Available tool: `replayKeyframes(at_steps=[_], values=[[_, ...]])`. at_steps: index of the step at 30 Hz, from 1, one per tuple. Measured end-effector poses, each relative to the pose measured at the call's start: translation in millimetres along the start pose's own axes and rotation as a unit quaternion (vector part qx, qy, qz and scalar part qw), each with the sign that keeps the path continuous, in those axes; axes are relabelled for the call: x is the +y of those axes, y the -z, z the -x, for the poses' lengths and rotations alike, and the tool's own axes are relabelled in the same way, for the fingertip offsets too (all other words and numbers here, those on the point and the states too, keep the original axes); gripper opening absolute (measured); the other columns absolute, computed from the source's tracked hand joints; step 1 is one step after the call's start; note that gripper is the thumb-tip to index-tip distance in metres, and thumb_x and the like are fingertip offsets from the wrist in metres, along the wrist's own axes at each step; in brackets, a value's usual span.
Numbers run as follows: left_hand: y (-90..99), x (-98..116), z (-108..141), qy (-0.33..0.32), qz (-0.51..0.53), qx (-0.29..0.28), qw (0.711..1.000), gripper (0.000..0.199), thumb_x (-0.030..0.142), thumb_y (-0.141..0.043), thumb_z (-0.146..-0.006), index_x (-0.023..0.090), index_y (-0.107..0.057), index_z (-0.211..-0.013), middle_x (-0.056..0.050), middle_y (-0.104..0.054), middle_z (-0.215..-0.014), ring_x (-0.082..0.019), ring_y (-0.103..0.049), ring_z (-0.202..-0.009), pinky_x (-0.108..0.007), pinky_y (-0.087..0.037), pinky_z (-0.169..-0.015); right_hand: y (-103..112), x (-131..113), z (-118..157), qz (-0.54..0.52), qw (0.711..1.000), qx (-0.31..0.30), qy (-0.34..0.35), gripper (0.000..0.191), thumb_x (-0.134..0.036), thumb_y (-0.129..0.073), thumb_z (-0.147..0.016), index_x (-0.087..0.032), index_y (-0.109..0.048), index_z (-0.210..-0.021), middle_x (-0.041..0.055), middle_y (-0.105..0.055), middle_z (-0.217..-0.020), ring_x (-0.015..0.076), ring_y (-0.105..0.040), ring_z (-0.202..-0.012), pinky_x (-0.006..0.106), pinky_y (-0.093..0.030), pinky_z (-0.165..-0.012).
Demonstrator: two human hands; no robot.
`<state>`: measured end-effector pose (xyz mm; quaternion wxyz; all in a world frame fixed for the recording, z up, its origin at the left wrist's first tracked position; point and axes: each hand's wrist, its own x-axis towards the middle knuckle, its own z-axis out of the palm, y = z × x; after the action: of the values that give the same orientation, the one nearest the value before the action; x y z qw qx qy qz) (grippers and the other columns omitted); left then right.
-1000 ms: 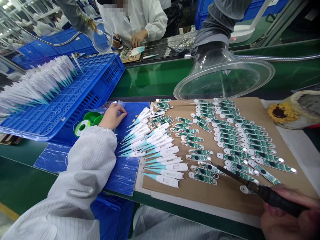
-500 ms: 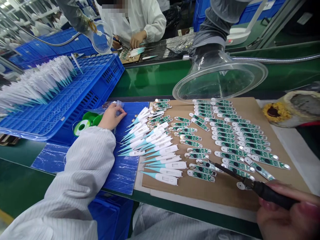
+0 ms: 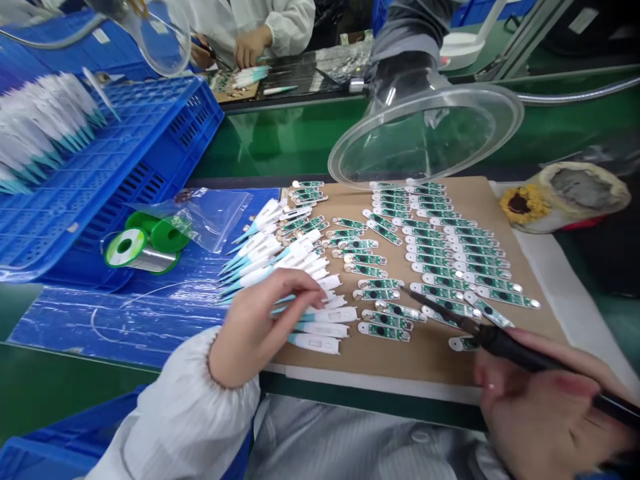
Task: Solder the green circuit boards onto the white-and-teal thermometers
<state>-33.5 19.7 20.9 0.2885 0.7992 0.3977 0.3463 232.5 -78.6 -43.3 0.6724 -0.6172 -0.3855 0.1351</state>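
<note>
soldering iron (image 3: 493,340): metal shaft, apparently dull | hood (image 3: 425,137): glossy plastic | board (image 3: 430,360): matt

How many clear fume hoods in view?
2: a large hood over the far side of the circuit boards; a second hood at upper left, behind the blue crate, cut off by the frame.

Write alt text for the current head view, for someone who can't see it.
The right hand holds a black-handled soldering iron over rows of green circuit boards on a brown sheet; the left hand is over white-and-teal thermometers. Nearby are solder spools, a blue crate and a clear funnel-shaped hood.
</note>
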Motion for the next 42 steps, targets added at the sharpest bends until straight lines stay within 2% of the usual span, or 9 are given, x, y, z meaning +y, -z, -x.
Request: replayKeyframes(at_steps=[3, 5, 8, 12, 17, 25, 32, 38, 42], values=[[-26.0, 13.0, 5.5, 0.000, 0.052, -0.029, 0.998, 0.024, 0.007, -0.059, -0.097, 0.024, -0.063, -0.112, -0.003, -0.076, -0.100, -0.015, -0.075, -0.095, -0.026, -0.063, -0.083, -4.6, -15.8, 2.4, -0.044, 0.995, -0.085, -0.017, 0.019, -0.038, -0.063, -0.094, -0.029, -0.072, -0.108, -0.0042, -0.056, -0.048, 0.0176, -0.052, -0.035, 0.035, -0.045, -0.037], [-37.4, 17.6, 6.0, 0.005, 0.075, -0.027, 0.997, 0.025, 0.006, -0.061, -0.096, 0.025, -0.064, -0.112, -0.002, -0.077, -0.100, -0.015, -0.075, -0.095, -0.026, -0.063, -0.085, -6.9, -24.5, 4.7, -0.003, 0.993, -0.117, -0.031, 0.017, -0.030, -0.061, -0.096, -0.030, -0.069, -0.112, -0.0029, -0.068, -0.061, 0.0200, -0.066, -0.050, 0.040, -0.058, -0.055], [-47.6, 21.9, 6.3, -0.004, 0.093, -0.011, 0.996, 0.023, 0.008, -0.065, -0.094, 0.026, -0.066, -0.109, 0.001, -0.078, -0.097, -0.013, -0.076, -0.087, -0.023, -0.063, -0.081, -10.5, -32.4, 7.7, 0.048, 0.986, -0.159, -0.012, 0.019, -0.024, -0.062, -0.096, -0.030, -0.065, -0.113, -0.0012, -0.078, -0.084, 0.0207, -0.076, -0.077, 0.041, -0.063, -0.081], [-53.9, 25.6, 7.4, -0.052, 0.103, -0.002, 0.993, 0.024, 0.004, -0.067, -0.091, 0.024, -0.070, -0.105, 0.000, -0.077, -0.094, -0.012, -0.073, -0.086, -0.023, -0.061, -0.080, -17.6, -36.5, 10.0, -0.001, 0.978, -0.209, 0.001, 0.032, -0.017, -0.071, -0.088, -0.031, -0.062, -0.115, -0.0020, -0.078, -0.096, 0.0190, -0.077, -0.085, 0.032, -0.065, -0.076], [-58.0, 30.5, 6.2, -0.086, 0.119, 0.003, 0.989, 0.030, -0.004, -0.064, -0.088, 0.015, -0.074, -0.109, -0.006, -0.073, -0.102, -0.011, -0.070, -0.093, -0.018, -0.057, -0.083, -24.1, -37.6, 12.5, -0.048, 0.972, -0.230, -0.019, 0.053, -0.011, -0.079, -0.079, -0.033, -0.059, -0.123, -0.0019, -0.077, -0.103, 0.0193, -0.076, -0.090, 0.034, -0.066, -0.083], [-65.6, 37.0, 6.1, -0.029, 0.169, 0.004, 0.985, 0.027, 0.002, -0.066, -0.089, 0.016, -0.075, -0.110, -0.004, -0.073, -0.098, -0.009, -0.069, -0.089, -0.015, -0.057, -0.080, -27.0, -36.6, 12.8, -0.021, 0.981, -0.191, -0.018, 0.050, -0.005, -0.077, -0.080, -0.031, -0.061, -0.119, -0.0049, -0.077, -0.091, 0.0160, -0.074, -0.082, 0.033, -0.064, -0.084], [-70.6, 41.7, 13.6, 0.087, 0.231, 0.030, 0.969, 0.020, 0.005, -0.067, -0.090, 0.022, -0.070, -0.100, 0.002, -0.075, -0.091, -0.007, -0.070, -0.083, -0.011, -0.056, -0.075, -28.4, -34.2, 11.1, -0.072, 0.974, -0.214, 0.021, 0.060, 0.001, -0.077, -0.076, -0.029, -0.057, -0.125, -0.0065, -0.076, -0.093, 0.0151, -0.074, -0.083, 0.033, -0.059, -0.086], [-70.9, 39.2, 13.5, 0.086, 0.251, 0.008, 0.964, 0.021, 0.004, -0.067, -0.090, 0.022, -0.072, -0.098, 0.002, -0.076, -0.093, -0.008, -0.070, -0.086, -0.013, -0.056, -0.077, -26.0, -29.0, 12.7, -0.060, 0.976, -0.207, 0.034, 0.063, 0.002, -0.077, -0.076, -0.030, -0.058, -0.128, -0.0071, -0.076, -0.090, 0.0161, -0.073, -0.080, 0.036, -0.061, -0.082], [-72.9, 35.8, 14.4, 0.072, 0.237, 0.003, 0.969, 0.019, 0.003, -0.068, -0.089, 0.020, -0.072, -0.097, 0.001, -0.076, -0.092, -0.009, -0.071, -0.086, -0.014, -0.056, -0.077, -27.9, -29.6, 11.2, -0.052, 0.978, -0.201, 0.024, 0.061, 0.000, -0.076, -0.078, -0.031, -0.059, -0.127, -0.0083, -0.075, -0.088, 0.0143, -0.073, -0.079, 0.033, -0.062, -0.083]])
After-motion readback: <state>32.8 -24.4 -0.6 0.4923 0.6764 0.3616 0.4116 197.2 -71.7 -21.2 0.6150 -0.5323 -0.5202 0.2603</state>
